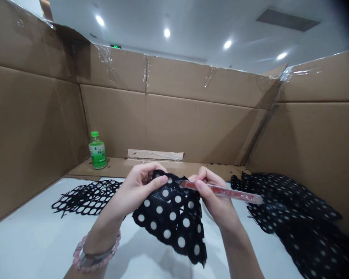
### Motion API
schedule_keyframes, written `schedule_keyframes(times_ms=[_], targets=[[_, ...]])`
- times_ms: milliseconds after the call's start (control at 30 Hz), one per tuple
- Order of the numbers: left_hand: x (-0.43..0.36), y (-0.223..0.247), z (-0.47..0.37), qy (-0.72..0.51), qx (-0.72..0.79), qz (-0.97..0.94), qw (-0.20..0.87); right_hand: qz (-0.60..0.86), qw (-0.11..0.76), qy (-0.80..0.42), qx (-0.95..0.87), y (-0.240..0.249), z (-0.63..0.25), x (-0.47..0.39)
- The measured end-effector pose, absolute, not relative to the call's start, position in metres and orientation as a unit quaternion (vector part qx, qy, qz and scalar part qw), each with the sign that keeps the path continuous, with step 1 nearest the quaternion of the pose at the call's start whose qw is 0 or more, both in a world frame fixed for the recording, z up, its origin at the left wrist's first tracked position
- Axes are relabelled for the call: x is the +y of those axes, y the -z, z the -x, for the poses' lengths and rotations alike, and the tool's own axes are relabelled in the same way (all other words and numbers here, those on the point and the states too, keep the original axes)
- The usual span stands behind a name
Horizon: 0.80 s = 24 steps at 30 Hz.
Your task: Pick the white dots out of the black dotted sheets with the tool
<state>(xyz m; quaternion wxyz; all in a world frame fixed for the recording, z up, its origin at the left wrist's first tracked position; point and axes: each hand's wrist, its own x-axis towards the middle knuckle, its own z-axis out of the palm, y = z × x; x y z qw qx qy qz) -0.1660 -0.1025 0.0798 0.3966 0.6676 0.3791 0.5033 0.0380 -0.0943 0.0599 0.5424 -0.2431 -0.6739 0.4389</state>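
A black sheet with pale round dots (172,217) hangs between my hands, its lower edge jagged and tilted down to the right. My left hand (141,186) pinches its upper left edge, thumb in front. My right hand (213,192) grips a slim red tool in clear wrapping (221,191); its pointed end lies against the sheet's top right part. Some right fingers are hidden behind the tool and the sheet. A pink bead bracelet (97,261) circles my left wrist.
Black netting with open round holes (90,197) lies on the white table (26,240) at left. Dotted black sheets (302,217) are heaped at right. A green bottle (98,152) stands at the back left. Cardboard walls (192,120) enclose the table's back and sides.
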Motion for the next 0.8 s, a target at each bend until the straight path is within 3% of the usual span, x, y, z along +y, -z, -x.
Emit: schedule_keyframes(times_ms=[367,467,700,800], targets=[[-0.120,-0.079,0.163,-0.500,0.414,-0.734,0.201,0.354,0.533,-0.110,-0.761,-0.059,-0.015,-0.125],[-0.120,-0.078,0.163,-0.504,0.413,-0.734,0.192,0.361,0.545,-0.067,-0.754,-0.055,-0.010,-0.124],[-0.102,-0.080,0.171,-0.541,0.415,-0.672,0.290,0.317,0.523,-0.347,-0.711,-0.061,-0.032,-0.103],[-0.098,-0.079,0.173,-0.538,0.431,-0.662,0.294,0.279,0.520,-0.400,-0.701,-0.059,-0.036,-0.095]])
